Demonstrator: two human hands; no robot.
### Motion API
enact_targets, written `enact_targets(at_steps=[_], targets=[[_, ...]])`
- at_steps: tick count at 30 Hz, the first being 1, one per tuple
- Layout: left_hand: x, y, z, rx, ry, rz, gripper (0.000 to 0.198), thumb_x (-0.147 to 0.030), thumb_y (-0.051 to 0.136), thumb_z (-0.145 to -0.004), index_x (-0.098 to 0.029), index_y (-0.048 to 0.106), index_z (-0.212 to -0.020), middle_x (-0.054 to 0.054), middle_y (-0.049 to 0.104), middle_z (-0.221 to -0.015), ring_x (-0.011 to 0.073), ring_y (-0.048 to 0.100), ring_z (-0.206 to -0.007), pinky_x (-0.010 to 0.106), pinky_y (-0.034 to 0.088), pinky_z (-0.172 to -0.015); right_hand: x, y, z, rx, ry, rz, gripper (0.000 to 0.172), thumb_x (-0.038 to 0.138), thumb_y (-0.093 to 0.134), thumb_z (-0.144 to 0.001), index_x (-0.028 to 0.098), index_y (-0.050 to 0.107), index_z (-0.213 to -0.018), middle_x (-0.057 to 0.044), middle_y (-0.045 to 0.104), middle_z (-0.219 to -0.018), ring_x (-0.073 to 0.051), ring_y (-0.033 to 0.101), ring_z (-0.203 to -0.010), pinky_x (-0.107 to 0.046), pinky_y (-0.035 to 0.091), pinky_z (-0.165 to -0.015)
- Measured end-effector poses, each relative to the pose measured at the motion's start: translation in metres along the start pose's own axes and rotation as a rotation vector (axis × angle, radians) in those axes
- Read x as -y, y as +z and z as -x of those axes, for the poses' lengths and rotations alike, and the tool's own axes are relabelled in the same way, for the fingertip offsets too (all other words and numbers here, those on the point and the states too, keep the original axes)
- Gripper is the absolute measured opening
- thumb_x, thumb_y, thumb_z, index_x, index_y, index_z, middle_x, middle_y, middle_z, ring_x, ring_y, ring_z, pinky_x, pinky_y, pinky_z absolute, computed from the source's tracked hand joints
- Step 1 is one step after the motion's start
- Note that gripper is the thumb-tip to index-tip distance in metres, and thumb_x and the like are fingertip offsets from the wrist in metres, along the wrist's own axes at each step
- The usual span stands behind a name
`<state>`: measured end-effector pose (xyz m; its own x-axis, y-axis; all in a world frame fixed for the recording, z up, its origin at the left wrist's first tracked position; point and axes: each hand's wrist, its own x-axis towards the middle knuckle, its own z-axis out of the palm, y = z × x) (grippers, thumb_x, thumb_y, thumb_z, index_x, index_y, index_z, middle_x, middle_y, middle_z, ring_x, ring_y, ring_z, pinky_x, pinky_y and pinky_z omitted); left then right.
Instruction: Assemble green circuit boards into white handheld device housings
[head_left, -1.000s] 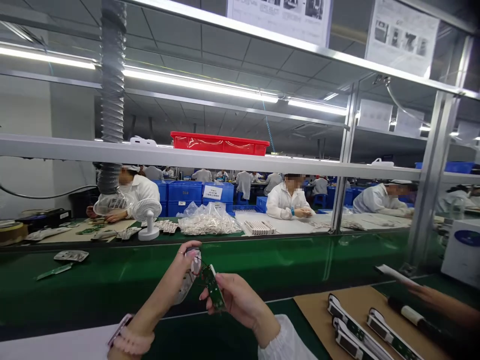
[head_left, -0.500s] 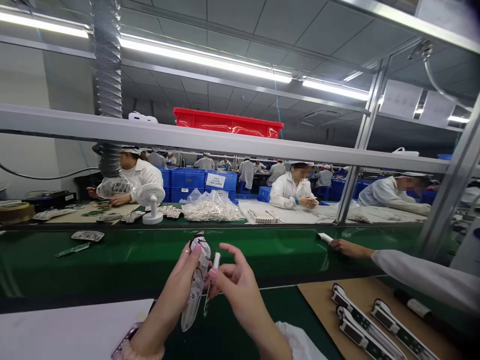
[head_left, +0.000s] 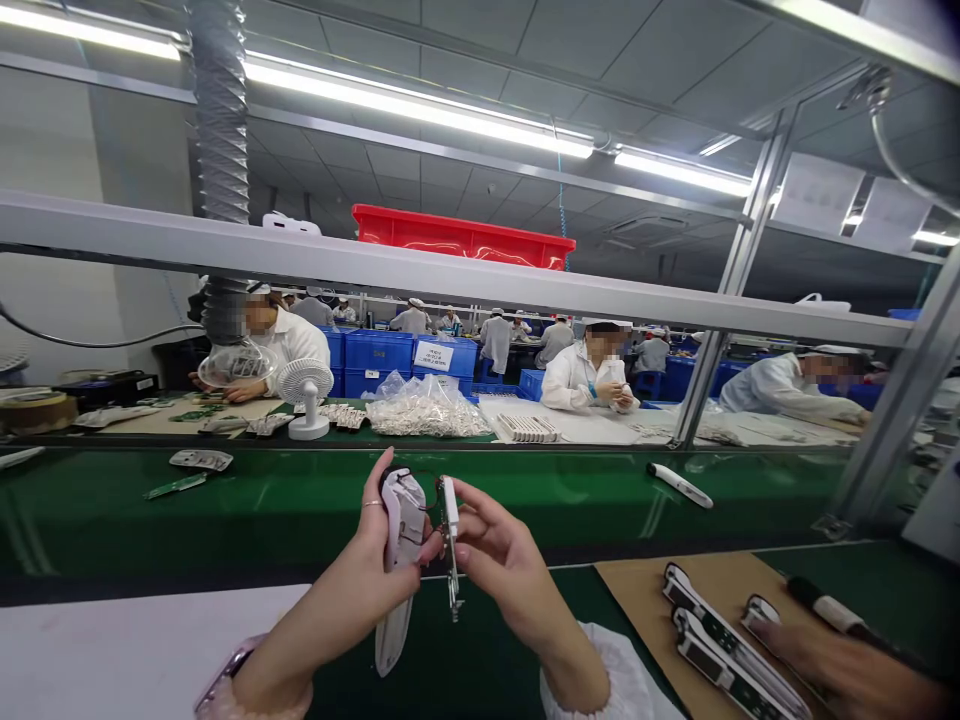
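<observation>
Near the bottom centre, the left hand (head_left: 375, 575) grips a white shell (head_left: 403, 525) upright, fingers wrapped around it; the right hand (head_left: 499, 555) pinches a circuit board (head_left: 450, 508) (edge-on) just beside it. Beyond, a pen (head_left: 679, 484) lies on the green belt (head_left: 187, 520), right of centre.

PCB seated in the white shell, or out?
Out. The left hand holds the white shell upright; the right hand holds the circuit board edge-on beside it, a gap between them.
</observation>
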<state>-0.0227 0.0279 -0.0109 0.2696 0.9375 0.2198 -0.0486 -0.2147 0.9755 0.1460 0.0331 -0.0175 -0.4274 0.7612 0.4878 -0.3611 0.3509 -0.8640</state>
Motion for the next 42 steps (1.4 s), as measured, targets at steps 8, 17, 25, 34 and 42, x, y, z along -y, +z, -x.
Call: enact_targets(at_steps=[8,17,25,34,42], targets=[[0.002,0.003,0.001,-0.059,0.096,-0.120,0.101,-0.027,0.058,-0.084,-0.035,-0.026,-0.140,0.007,0.055,-0.122,0.0216,0.054,-0.114,0.039,0.034,-0.101,-0.005,0.002,0.004,-0.199,-0.111,0.444,0.057,0.033,0.076,-0.073,0.027,0.055,-0.126,-0.005,0.064,-0.100,-0.019,0.058,-0.087,-0.035,0.048,-0.082],[0.001,0.009,-0.002,-0.144,0.105,-0.188,0.081,-0.042,0.042,-0.092,-0.032,-0.019,-0.144,0.009,0.052,-0.128,0.0228,0.052,-0.117,0.037,0.035,-0.100,-0.012,0.005,-0.001,-0.258,-0.225,0.460,0.049,0.037,0.076,-0.072,0.029,0.061,-0.119,-0.003,0.064,-0.092,-0.020,0.055,-0.087,-0.035,0.046,-0.082],[-0.002,0.006,-0.001,-0.146,0.055,0.051,0.075,-0.042,0.052,-0.086,-0.037,0.006,-0.145,0.005,0.056,-0.117,0.0219,0.060,-0.097,0.035,0.044,-0.087,-0.013,0.002,-0.001,-0.140,-0.299,0.451,0.041,0.039,0.071,-0.077,0.030,0.063,-0.116,-0.002,0.065,-0.085,-0.019,0.052,-0.081,-0.032,0.044,-0.074],[-0.017,0.013,0.002,-0.214,-0.110,0.230,0.056,-0.051,0.057,-0.082,-0.029,0.040,-0.131,-0.003,0.053,-0.076,0.0126,0.052,-0.062,0.023,0.043,-0.061,-0.004,0.016,0.004,-0.001,-0.519,1.176,0.049,0.034,0.068,-0.079,0.018,0.052,-0.122,-0.006,0.063,-0.084,-0.021,0.048,-0.076,-0.041,0.040,-0.075],[-0.019,0.015,0.008,-0.337,-0.221,0.390,0.045,-0.041,0.063,-0.078,-0.024,0.052,-0.117,-0.002,0.059,-0.082,0.0152,0.056,-0.075,0.024,0.044,-0.068,-0.002,0.025,0.005,-0.080,-0.706,1.276,0.045,0.026,0.066,-0.079,0.014,0.051,-0.120,-0.005,0.066,-0.089,-0.020,0.050,-0.079,-0.041,0.041,-0.076]])
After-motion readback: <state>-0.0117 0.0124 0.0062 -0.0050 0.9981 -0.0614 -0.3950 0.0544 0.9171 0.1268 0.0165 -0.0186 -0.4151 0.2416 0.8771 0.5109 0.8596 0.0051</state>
